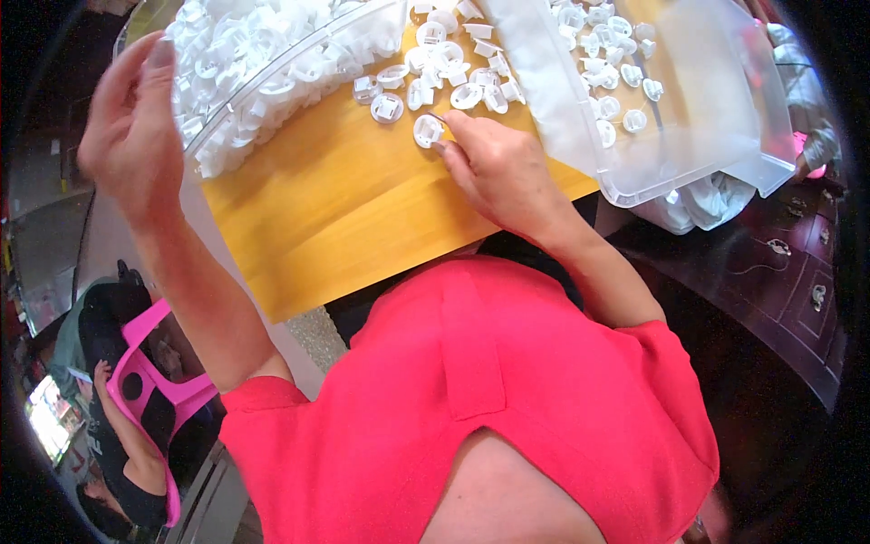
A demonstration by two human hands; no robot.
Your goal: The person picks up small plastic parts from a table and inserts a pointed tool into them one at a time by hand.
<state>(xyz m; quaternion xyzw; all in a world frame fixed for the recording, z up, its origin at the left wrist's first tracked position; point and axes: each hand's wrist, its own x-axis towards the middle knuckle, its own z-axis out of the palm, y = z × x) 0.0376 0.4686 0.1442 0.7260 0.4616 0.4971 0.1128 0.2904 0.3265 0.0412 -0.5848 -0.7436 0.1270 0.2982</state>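
My right hand (pixel 498 168) pinches a small round white plastic part (pixel 428 131) between thumb and fingers, just above the yellow wooden tabletop (pixel 335 218). Beyond it lies a loose group of similar white plastic parts (pixel 444 59), some round and some with square clips. At the far left, my left hand (pixel 136 127) is raised beside a clear bin (pixel 299 59) heaped with the same parts. Its fingers curve upward with the thumb close to them. They are slightly blurred, and nothing shows between them.
A translucent plastic tub (pixel 698 181) with scattered white parts stands on its side at the right, next to white sheeting (pixel 535 72). Dark drawers (pixel 779 254) are at the far right. A person in dark clothes sits on a pink chair (pixel 145 381) at lower left.
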